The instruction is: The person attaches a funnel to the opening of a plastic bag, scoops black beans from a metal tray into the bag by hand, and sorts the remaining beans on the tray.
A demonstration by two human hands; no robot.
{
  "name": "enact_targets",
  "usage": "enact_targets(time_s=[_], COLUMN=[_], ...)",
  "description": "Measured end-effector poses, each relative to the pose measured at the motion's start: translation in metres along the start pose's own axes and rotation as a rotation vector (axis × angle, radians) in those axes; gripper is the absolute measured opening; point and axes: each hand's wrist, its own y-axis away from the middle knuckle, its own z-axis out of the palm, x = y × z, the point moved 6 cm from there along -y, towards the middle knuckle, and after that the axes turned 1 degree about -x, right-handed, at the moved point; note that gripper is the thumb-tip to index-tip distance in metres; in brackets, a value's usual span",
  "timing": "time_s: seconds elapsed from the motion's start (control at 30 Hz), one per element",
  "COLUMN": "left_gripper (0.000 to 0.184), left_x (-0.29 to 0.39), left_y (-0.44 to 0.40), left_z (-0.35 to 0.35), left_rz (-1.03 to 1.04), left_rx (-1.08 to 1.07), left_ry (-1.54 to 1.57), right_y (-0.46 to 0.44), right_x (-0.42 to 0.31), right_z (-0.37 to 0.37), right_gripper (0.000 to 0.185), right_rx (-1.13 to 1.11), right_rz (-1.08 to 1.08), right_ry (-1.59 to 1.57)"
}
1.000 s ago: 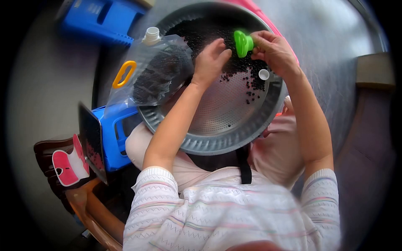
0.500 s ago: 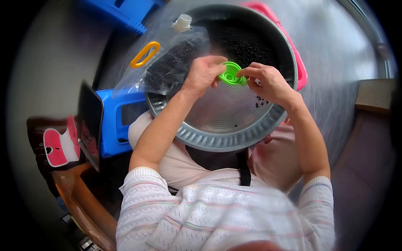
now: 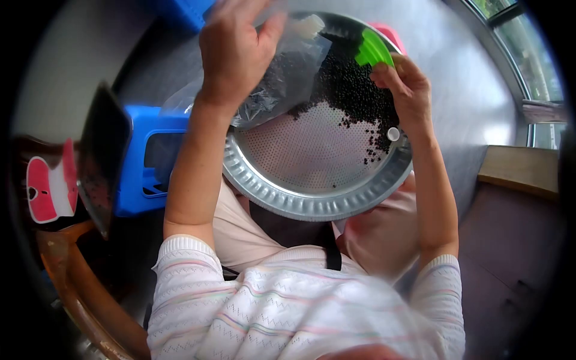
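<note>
My right hand point(image 3: 408, 90) pinches a bright green funnel point(image 3: 373, 49) by its edge, over the right rim of a round metal sieve point(image 3: 318, 207). My left hand point(image 3: 237, 51) is raised at the upper left, thumb apart from the fingers. Its fingertips are smeared by motion. Close to it lies a clear plastic spout bag point(image 3: 282, 84), leaning on the sieve's left side, its white spout point(image 3: 309, 27) blurred. Small round black grains point(image 3: 354, 84) cover the far and right part of the perforated bottom. A white cap point(image 3: 393, 134) rests near the right inner wall.
A blue plastic stool point(image 3: 135, 162) stands on the left, with a dark panel point(image 3: 105, 159) beside it. Something pink point(image 3: 390, 36) shows behind the sieve. There is a wooden armrest point(image 3: 90, 294) at the lower left and a wooden ledge point(image 3: 519, 171) at the right.
My hands have parted: the right carried the green funnel up and right, the left let go of it and rose left. The bag's spout has shifted right. The white cap now shows.
</note>
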Motion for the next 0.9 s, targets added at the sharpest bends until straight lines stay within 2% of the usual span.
enact_targets(time_s=[0.03, 0.13, 0.27, 0.37, 0.47, 0.67, 0.77, 0.87, 0.9], left_gripper=[0.025, 0.024, 0.017, 0.016, 0.016, 0.019, 0.022, 0.016, 0.018], left_x=[-0.003, -0.038, -0.046, -0.049, -0.047, -0.051, -0.051, -0.040, -0.036], left_y=[-0.004, 0.015, 0.018, 0.021, 0.019, 0.020, 0.017, -0.002, -0.009], left_z=[-0.003, 0.025, 0.024, 0.025, 0.023, 0.026, 0.030, 0.027, 0.028], left_rz=[0.064, -0.227, -0.228, -0.163, -0.318, -0.262, -0.404, -0.322, -0.342], left_rx=[0.006, -0.258, -0.233, -0.207, -0.289, -0.273, -0.456, -0.528, -0.611], left_ry=[-0.033, 0.092, 0.112, 0.100, 0.198, 0.227, 0.200, 0.210, 0.220], right_y=[-0.010, -0.041, -0.055, -0.057, -0.063, -0.062, -0.065, -0.067, -0.069], right_x=[-0.007, -0.016, -0.002, 0.000, -0.006, -0.007, -0.012, -0.023, -0.022], right_z=[0.009, 0.031, 0.050, 0.053, 0.055, 0.068, 0.068, 0.068, 0.068], right_gripper=[0.022, 0.024, 0.023, 0.021, 0.021, 0.020, 0.021, 0.021, 0.022], right_rx=[0.015, 0.060, 0.003, 0.048, 0.024, -0.089, -0.139, -0.188, -0.188], right_rz=[-0.006, -0.072, -0.123, -0.092, -0.150, -0.115, -0.109, -0.108, -0.108], right_ry=[0.006, 0.012, -0.014, -0.012, 0.106, 0.258, 0.359, 0.434, 0.449])
